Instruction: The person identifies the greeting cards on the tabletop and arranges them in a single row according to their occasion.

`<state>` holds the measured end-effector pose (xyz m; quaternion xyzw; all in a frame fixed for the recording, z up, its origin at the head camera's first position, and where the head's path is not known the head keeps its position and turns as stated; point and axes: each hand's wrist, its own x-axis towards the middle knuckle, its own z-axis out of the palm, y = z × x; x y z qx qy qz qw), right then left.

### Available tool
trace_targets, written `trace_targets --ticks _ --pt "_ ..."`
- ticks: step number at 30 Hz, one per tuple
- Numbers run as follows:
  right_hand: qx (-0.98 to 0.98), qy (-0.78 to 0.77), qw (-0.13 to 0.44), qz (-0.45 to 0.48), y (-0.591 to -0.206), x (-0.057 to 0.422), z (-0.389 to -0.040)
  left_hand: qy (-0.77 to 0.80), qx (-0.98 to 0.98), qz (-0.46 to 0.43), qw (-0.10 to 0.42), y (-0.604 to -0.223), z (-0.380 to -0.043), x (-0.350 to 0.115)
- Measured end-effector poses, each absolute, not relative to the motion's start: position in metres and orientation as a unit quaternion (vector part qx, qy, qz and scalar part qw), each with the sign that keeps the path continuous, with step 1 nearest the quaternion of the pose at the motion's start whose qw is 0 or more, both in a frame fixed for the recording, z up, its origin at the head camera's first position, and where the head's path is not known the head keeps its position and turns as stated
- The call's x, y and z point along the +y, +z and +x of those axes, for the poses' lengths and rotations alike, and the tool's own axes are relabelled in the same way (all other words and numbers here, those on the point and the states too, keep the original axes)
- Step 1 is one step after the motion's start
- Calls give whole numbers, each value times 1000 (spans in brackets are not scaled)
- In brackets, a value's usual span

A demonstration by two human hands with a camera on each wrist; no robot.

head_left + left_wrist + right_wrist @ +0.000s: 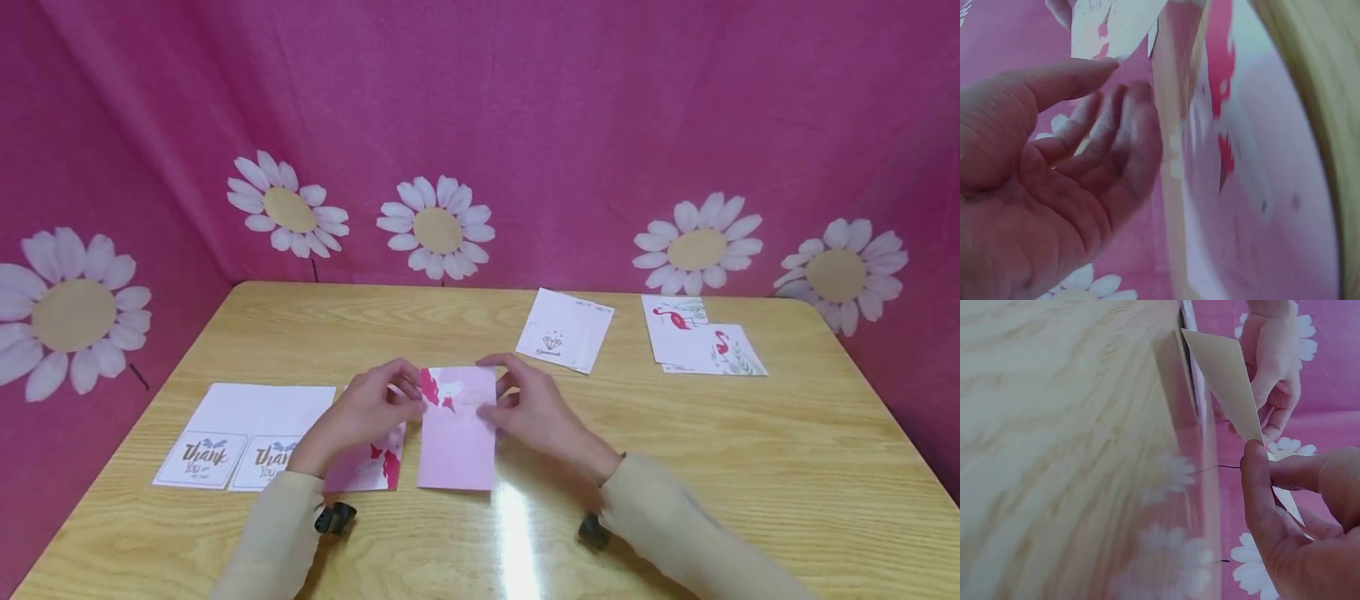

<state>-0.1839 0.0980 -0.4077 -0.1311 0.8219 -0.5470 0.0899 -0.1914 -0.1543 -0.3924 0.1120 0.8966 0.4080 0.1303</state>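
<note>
A pink card [457, 446] with a white and red print at its top stands lifted a little off the table in the middle. My right hand [536, 408] pinches its right edge between thumb and fingers; the right wrist view shows the card's plain back [1225, 375]. My left hand [375, 404] is at the card's left edge. In the left wrist view the left thumb tip touches the card's edge [1138, 28], with the loosely bent fingers apart from it. Below the left hand a second pink card [386, 458] lies on the table, partly covered by that hand.
White "Thank You" cards [198, 462] lie at the left, partly behind the left forearm. Toward the back right are a white card with a diamond print [566, 329] and two overlapping flamingo cards [678, 354]. A pink flowered curtain [525, 125] hangs behind the wooden table [675, 450].
</note>
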Motion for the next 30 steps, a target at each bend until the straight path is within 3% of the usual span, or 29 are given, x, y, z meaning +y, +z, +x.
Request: trace_targets --ticks 8,17,21,26,30 --pt "856 -492 88 -131 -415 90 -190 306 942 93 105 -387 -187 -169" --pt "868 -469 84 -140 -414 87 -193 244 955 83 144 -390 -181 -175" --pt "864 -467 44 -181 -411 87 -194 237 958 82 142 -392 -181 -176" --pt "850 -454 -1 -266 -401 90 -199 287 949 98 83 -389 -184 -176" --pt "838 -466 16 -283 -395 90 -201 376 917 119 54 -383 -187 -169"
